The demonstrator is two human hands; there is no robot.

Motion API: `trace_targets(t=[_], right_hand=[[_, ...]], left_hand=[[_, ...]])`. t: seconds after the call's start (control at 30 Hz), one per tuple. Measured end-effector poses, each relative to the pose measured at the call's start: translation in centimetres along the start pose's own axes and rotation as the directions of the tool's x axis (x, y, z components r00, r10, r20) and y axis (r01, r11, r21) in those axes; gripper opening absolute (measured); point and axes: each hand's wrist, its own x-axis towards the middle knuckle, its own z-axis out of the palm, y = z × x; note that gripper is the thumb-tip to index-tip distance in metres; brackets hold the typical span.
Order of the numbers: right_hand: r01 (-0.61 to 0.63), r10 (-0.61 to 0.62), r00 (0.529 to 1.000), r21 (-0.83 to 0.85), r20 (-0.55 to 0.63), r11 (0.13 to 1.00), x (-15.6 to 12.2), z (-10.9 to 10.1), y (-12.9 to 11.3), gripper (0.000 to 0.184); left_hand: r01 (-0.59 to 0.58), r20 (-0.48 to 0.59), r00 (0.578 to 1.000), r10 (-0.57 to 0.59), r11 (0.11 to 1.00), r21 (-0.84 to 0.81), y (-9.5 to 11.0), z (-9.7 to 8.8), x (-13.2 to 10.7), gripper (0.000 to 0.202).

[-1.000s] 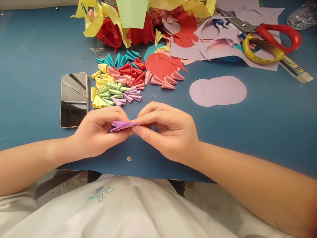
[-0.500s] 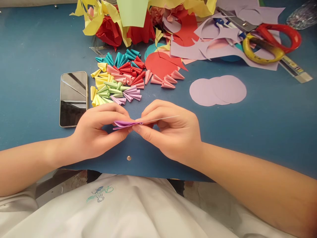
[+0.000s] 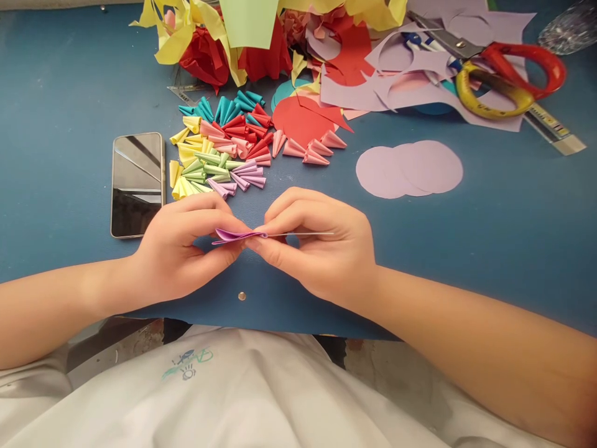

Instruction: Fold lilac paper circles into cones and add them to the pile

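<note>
A purple piece of paper (image 3: 229, 236), folded over on itself, is pinched between my two hands above the table's near edge. My left hand (image 3: 193, 239) grips its open, layered end between thumb and fingers. My right hand (image 3: 321, 246) pinches the rolled end with thumb and forefinger. From that end a thin pale stick or wire (image 3: 308, 234) runs rightward across my right fingers. Just beyond my hands lies a pile of small rolled paper cones (image 3: 209, 163) in yellow, green, purple, red, pink and teal.
A phone (image 3: 137, 186) lies left of the cones. Overlapping lilac paper circles (image 3: 387, 173) are at the right. Scissors (image 3: 499, 78) rest on lilac paper offcuts (image 3: 345, 93) beside a cutter blade (image 3: 555, 127). Crumpled yellow and red paper (image 3: 205, 59) sits at the back.
The thin stick has swung from slanting upward to nearly level. Both hands keep their pinch on the purple paper, with the fingers shifting slightly.
</note>
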Motion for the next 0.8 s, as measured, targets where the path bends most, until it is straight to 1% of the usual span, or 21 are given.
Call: trace_targets(t=[0.13, 0.2, 0.23, 0.33, 0.4, 0.6, 0.8], right_hand=[[-0.023, 0.023, 1.000, 0.039, 0.014, 0.999, 0.00, 0.01, 0.04, 0.013], [-0.036, 0.034, 0.999, 0.053, 0.035, 0.998, 0.02, -0.12, 0.00, 0.009], [-0.034, 0.031, 0.998, 0.050, 0.049, 0.998, 0.04, -0.20, -0.04, 0.011], [-0.002, 0.003, 0.996, -0.012, 0.088, 1.000, 0.10, -0.38, -0.26, 0.017], [0.007, 0.000, 0.996, -0.068, 0.094, 0.998, 0.13, -0.39, -0.39, 0.016], [0.025, -0.017, 0.998, -0.153, 0.059, 0.988, 0.07, -0.20, -0.48, 0.008], [0.090, -0.079, 0.995, -0.176, 0.068, 0.980, 0.11, -0.23, -0.36, 0.004]], left_hand=[[0.011, 0.022, 1.000, -0.010, 0.999, -0.038, 0.17, -0.15, 0.15, 0.014], [0.061, 0.044, 0.997, -0.058, 0.995, -0.081, 0.20, -0.23, 0.30, 0.015], [0.084, 0.056, 0.995, -0.078, 0.991, -0.109, 0.19, -0.27, 0.38, 0.015], [0.111, 0.083, 0.992, -0.097, 0.976, -0.185, 0.13, -0.31, 0.53, 0.014], [0.119, 0.095, 0.990, -0.102, 0.974, -0.195, 0.08, -0.29, 0.54, 0.015], [0.095, 0.058, 0.994, -0.090, 0.992, -0.088, -0.03, -0.10, 0.24, 0.014], [0.027, 0.010, 1.000, -0.026, 0.994, -0.104, -0.10, 0.14, -0.03, 0.021]])
